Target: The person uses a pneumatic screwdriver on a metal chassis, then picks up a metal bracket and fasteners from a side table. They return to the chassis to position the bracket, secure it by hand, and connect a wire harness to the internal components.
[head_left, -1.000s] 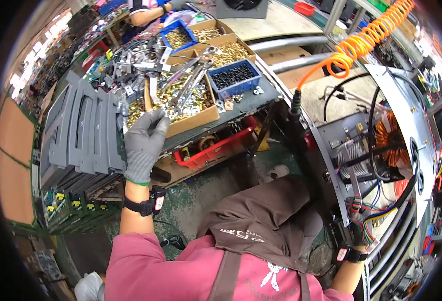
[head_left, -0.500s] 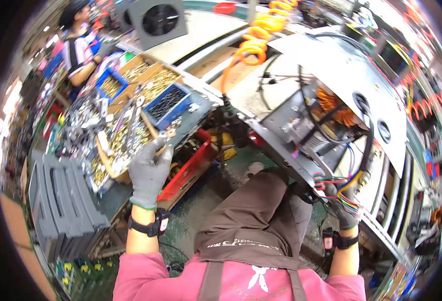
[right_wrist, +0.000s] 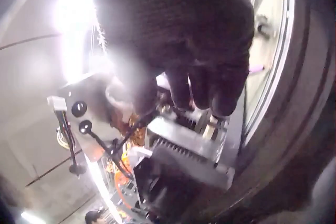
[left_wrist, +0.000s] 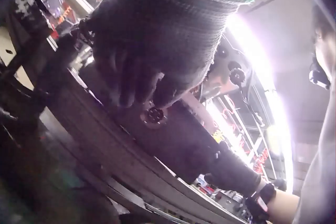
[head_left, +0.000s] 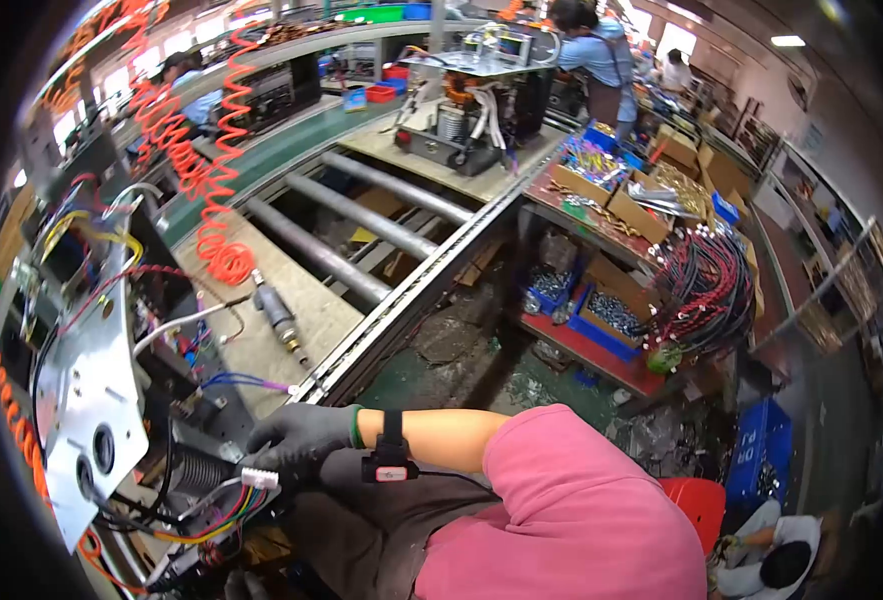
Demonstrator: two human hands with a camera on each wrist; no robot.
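Observation:
The open machine chassis point(right_wrist: 184, 142), with coils, a ribbed metal part and loose wires, lies at the lower left in the head view. My gloved right hand point(head_left: 306, 438) grips its edge beside a white connector point(head_left: 260, 479); from the right wrist, the bent fingers point(right_wrist: 223, 98) reach over that edge. Only part of my left hand point(head_left: 245, 585) shows at the bottom. In the left wrist view the left hand point(left_wrist: 163, 40) holds the dark panel point(left_wrist: 176, 140), fingers curled beside a round socket point(left_wrist: 154, 117). Where its thumb rests is hidden.
An air tool point(head_left: 276, 312) on an orange coiled hose lies on a board left of metal rollers point(head_left: 381, 225). Farther along stands another machine point(head_left: 456, 135). Right of the rail are a parts bench, a red-black cable bundle point(head_left: 706, 285) and blue bins. Several people are around.
The head view has swung right, away from the screw boxes. My left hand has left them and come to the chassis. The right hand has moved from the wires onto the chassis edge.

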